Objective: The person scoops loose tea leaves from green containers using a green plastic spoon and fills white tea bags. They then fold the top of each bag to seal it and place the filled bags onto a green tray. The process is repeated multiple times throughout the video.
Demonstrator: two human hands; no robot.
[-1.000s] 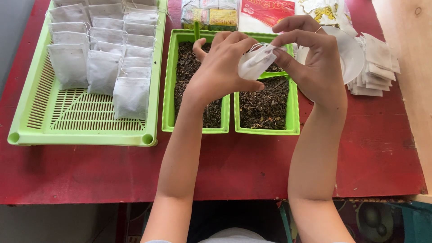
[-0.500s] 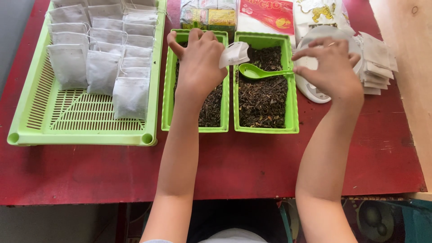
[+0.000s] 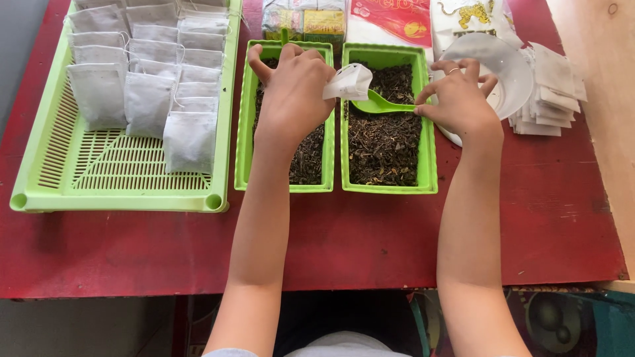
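Over the two green tubs of loose tea, our left hand [image 3: 291,89] holds a small white bag [image 3: 348,82] pinched at its left edge, the fingers [image 3: 311,63] closed narrow on it. The bag hangs above the wall between the left tub [image 3: 246,119] and the right tub [image 3: 430,158], its body jutting to the right of our knuckles.

Our right hand [image 3: 456,102] closes thumb and forefinger on the handle end of the green spoon [image 3: 378,103]. The spoon lies across the right tub with its long axis running left to right — bowl to the left, handle to the right, reaching the tub's right wall where our fingers meet it. The bowl rests on the tea just below the bag and a little to its right — near it, though we cannot tell whether they touch.

So the bag lies up and to the left of the spoon's bowl, and our right hand is the one on the spoon.

Beside the right hand sits a round white dish [image 3: 512,73], and past it a stack of flat empty bags [image 3: 555,92]. On the left of the red table [image 3: 370,231], a slotted green tray [image 3: 119,172] carries rows of filled bags [image 3: 149,99]. Printed packets [image 3: 390,16] lie behind the tubs.
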